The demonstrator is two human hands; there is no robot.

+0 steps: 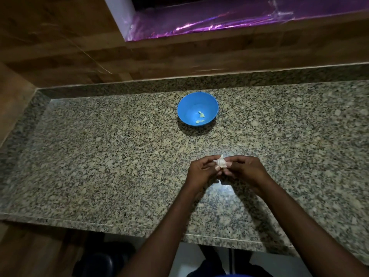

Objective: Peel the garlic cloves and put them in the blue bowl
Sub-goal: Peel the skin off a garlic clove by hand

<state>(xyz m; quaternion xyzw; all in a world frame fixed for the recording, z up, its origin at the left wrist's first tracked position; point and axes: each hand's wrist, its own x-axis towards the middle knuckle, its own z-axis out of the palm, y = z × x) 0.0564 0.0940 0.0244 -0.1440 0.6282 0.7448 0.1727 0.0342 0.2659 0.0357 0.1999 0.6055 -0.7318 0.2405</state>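
Garlic bulb [221,162] pinched between left hand [201,170] and right hand [244,169], above speckled granite desk [99,148]. Blue bowl [197,111] farther back holds a few peeled cloves [201,114]. Wood-panel wall [60,47] behind; purple foil [229,23] on ledge.

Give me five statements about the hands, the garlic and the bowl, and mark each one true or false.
1. Both hands hold the garlic. True: the left hand and right hand pinch it between them.
2. The bowl is empty. False: a few pale peeled pieces lie in it.
3. The bowl sits beyond the hands on the counter. True.
4. The garlic rests on the counter. False: it is held up in the fingers.
5. The bowl is red. False: it is blue.
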